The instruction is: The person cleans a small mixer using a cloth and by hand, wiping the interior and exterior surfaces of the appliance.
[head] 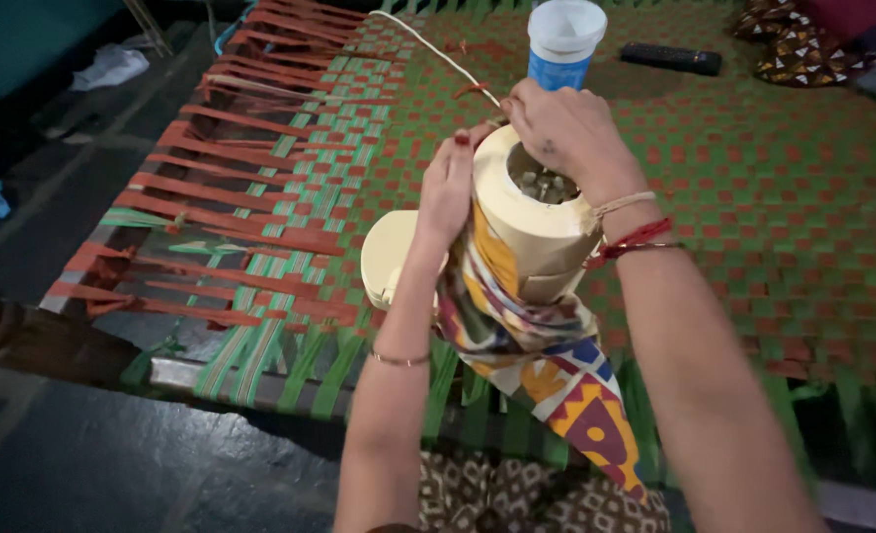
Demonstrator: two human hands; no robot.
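Hands: left hand (445, 188) presses flat-fingered against the 9 o'clock side of a cream cylindrical appliance body (532, 212); right hand (566, 128) curls over its rim at 12 o'clock, fingers pinched together on what looks like the white cord (428, 44).
Appliance: stands tilted on the woven cot (754, 197), its open top showing a dark toothed coupling inside; a patterned cloth (557, 365) drapes down its front toward 6 o'clock.
Loose part: a cream rounded piece (387, 259) lies at 9 o'clock, just beside the body.
Surroundings: a white-and-blue plastic tumbler (562, 44) stands at 12 o'clock, a black remote (671, 58) at 1 o'clock.
Risk, tipping: springy webbing gives poor footing; the tilted body may topple if either hand lets go.
Risk, cord: a pull along the taut cord could drag the body toward the tumbler.
Risk, cloth: hanging folds may snag or slip.
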